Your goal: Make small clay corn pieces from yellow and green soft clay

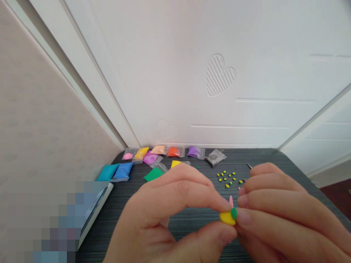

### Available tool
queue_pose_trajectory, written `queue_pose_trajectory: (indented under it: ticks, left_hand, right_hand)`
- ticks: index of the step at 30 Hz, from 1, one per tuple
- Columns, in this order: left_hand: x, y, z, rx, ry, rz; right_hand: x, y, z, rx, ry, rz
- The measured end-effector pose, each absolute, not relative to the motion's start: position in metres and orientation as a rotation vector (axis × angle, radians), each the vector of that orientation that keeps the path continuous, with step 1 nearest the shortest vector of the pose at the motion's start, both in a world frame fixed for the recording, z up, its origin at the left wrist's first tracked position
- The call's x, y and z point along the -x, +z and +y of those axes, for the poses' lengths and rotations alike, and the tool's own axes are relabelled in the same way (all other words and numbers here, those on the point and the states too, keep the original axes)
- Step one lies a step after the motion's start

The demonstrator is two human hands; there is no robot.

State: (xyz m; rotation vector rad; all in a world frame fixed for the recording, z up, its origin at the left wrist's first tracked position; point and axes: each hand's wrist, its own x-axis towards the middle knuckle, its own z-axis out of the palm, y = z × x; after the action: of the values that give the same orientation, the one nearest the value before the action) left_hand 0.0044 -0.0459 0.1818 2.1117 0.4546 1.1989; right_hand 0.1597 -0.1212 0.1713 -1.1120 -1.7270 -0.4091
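My left hand (170, 212) pinches a small yellow clay piece (227, 218) between thumb and forefinger. A flat green clay piece (233, 213) sits against the yellow one's right end. With its fingers curled together, my right hand (285, 215) closes in from the right, its fingertips pressed to the green piece; its thumb is mostly hidden. Just behind the yellow piece shows a slim pink clay piece (231, 201); I cannot tell whether it touches it. Beyond the hands, several tiny yellow-and-green clay pieces (225, 179) lie on the dark table (192, 223).
Small bags of coloured clay line the table's back, including orange (173, 152), purple (194, 152) and grey (216, 157). Green (153, 175) and blue (123, 171) packs lie nearer left. A tablet-like object (94, 215) stands at left. A thin metal tip (249, 166) shows beyond my right hand.
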Motion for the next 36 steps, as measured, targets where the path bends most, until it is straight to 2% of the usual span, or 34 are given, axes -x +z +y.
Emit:
queue_pose_trajectory:
  ticks: [36]
  left_hand:
    - [-0.007,0.18,-0.051,-1.718,0.988,0.431]
  right_hand:
    - [-0.165,0.165,-0.121,1.166,-0.344,-1.811]
